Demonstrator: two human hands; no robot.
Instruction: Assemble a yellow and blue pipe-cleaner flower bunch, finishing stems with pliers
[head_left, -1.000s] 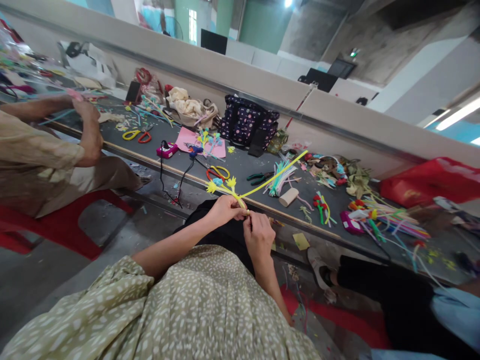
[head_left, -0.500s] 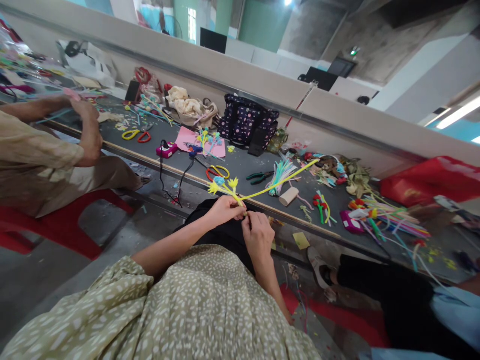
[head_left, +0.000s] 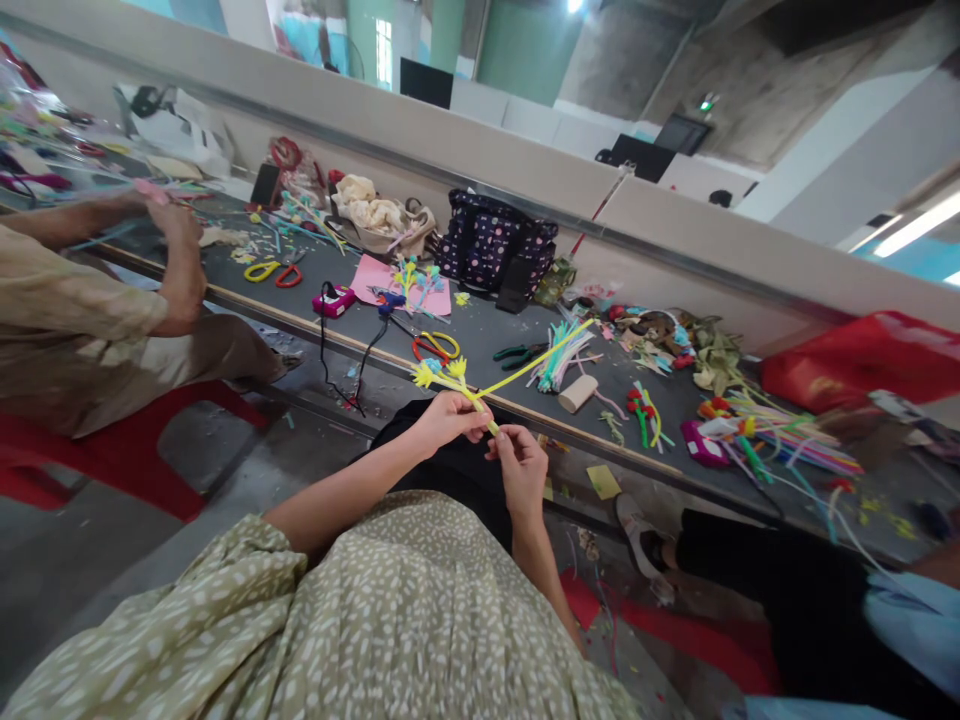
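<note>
Together, left hand and right hand grip closed on the yellow pipe-cleaner stem.

Wearer: loose olive-green garment with small white dash-like speckles, sleeve ending above the elbow; forearms bare; black clothing over the lap. No rings or watch visible.

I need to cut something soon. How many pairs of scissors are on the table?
2: yellow-handled scissors with red-handled ones beside them at the far left; orange-and-yellow scissors near the table's front edge. More may hide under clutter.
</note>
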